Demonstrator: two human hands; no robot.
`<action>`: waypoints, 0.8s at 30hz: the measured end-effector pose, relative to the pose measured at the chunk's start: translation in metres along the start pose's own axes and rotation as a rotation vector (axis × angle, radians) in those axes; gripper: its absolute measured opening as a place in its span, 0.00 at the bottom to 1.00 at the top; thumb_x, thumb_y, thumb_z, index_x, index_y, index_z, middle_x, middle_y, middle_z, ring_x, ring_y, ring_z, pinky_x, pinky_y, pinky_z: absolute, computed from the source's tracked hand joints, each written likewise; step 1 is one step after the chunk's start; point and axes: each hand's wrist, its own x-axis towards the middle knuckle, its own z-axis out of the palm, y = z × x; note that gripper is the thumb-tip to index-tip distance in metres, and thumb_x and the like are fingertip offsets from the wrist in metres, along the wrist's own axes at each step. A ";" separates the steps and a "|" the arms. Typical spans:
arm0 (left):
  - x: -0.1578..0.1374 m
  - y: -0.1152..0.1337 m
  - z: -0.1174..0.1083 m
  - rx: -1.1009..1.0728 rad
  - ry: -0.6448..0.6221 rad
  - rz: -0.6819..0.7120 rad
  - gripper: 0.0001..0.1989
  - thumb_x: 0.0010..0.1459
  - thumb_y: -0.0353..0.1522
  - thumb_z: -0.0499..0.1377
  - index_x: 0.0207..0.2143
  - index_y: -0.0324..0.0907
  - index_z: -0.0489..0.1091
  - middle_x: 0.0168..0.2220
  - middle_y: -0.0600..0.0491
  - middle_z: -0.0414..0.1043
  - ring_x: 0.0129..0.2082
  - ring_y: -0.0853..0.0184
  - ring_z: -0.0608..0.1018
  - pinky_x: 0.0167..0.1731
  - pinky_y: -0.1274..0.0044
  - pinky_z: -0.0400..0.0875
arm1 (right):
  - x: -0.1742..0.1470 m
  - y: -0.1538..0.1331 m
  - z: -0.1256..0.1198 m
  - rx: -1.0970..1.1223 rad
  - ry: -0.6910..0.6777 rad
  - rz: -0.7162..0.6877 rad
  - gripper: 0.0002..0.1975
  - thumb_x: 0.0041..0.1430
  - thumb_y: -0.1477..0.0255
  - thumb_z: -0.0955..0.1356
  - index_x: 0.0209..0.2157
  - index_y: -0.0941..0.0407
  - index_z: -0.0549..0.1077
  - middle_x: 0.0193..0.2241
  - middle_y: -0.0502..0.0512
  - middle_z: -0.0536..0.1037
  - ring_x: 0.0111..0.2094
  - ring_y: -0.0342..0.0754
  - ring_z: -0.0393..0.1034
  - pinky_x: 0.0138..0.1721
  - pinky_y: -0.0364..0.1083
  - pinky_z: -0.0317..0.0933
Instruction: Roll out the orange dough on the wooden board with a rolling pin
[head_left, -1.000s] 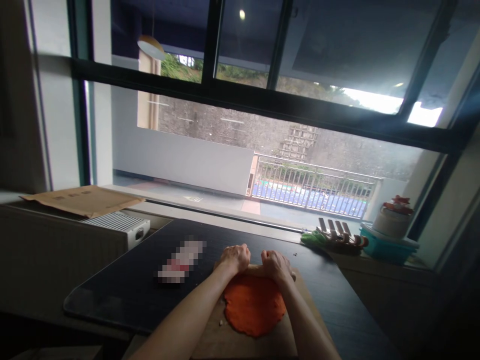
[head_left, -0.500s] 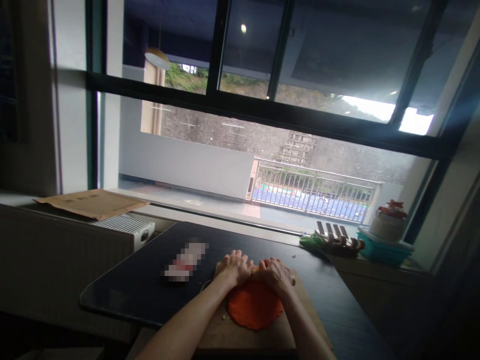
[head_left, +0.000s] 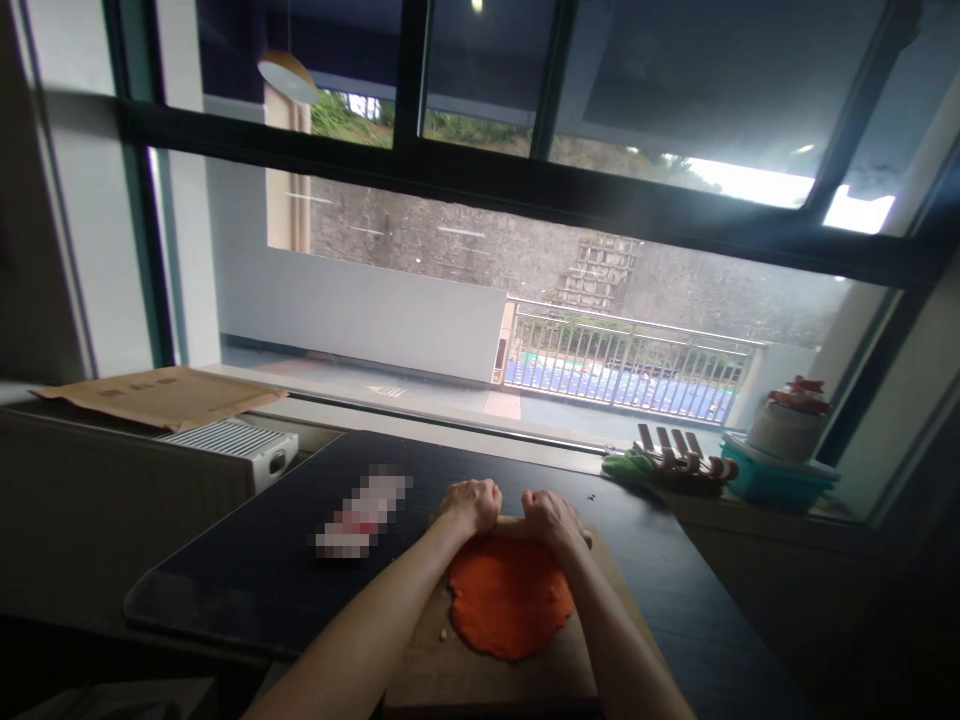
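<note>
The two hands hid most of the rolling pin. Only its pale middle showed between them, and one round end poked out past the right hand. The left hand covered the other end. Both hands were curled tight around the pin, with their knuckles up, but the undersides of the fingers could not be seen. The arms ran off the bottom of the view. The right arm hid a bit of the dough's edge. On the left of the table, a pink and red thing was all blurry squares, so I could not tell what it was.

The dough was bright orange, flat and almost round. Its edge was wavy, with little bumps and cracks, and its top looked mostly smooth. It lay on the wooden board, between the two arms and on the near side of the pin. A tiny pale crumb sat on the board, just left of the dough.
</note>
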 end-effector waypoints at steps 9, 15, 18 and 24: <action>0.006 -0.001 -0.001 -0.007 -0.033 -0.032 0.24 0.62 0.36 0.39 0.42 0.41 0.74 0.41 0.42 0.77 0.42 0.56 0.78 0.41 0.67 0.70 | 0.003 0.000 -0.002 0.011 -0.015 0.013 0.23 0.63 0.66 0.53 0.34 0.55 0.78 0.38 0.62 0.79 0.40 0.53 0.73 0.40 0.48 0.61; -0.011 0.001 0.005 0.027 -0.014 -0.023 0.24 0.61 0.42 0.41 0.39 0.44 0.75 0.41 0.45 0.77 0.43 0.57 0.77 0.43 0.67 0.68 | -0.015 -0.002 -0.004 0.001 0.002 -0.008 0.23 0.63 0.64 0.54 0.32 0.53 0.77 0.35 0.58 0.79 0.39 0.51 0.72 0.38 0.46 0.60; -0.025 0.002 0.007 0.049 0.024 -0.011 0.25 0.62 0.44 0.40 0.38 0.45 0.75 0.44 0.46 0.75 0.46 0.58 0.75 0.46 0.67 0.66 | -0.028 -0.003 -0.002 -0.019 0.028 -0.034 0.20 0.63 0.66 0.55 0.32 0.53 0.77 0.35 0.56 0.79 0.39 0.50 0.71 0.38 0.45 0.59; -0.045 0.004 0.004 0.050 0.088 0.024 0.24 0.63 0.43 0.40 0.38 0.46 0.73 0.44 0.48 0.73 0.47 0.60 0.73 0.48 0.67 0.63 | -0.043 -0.004 0.003 -0.080 0.064 -0.096 0.16 0.63 0.69 0.58 0.34 0.54 0.76 0.39 0.57 0.78 0.42 0.49 0.69 0.43 0.44 0.56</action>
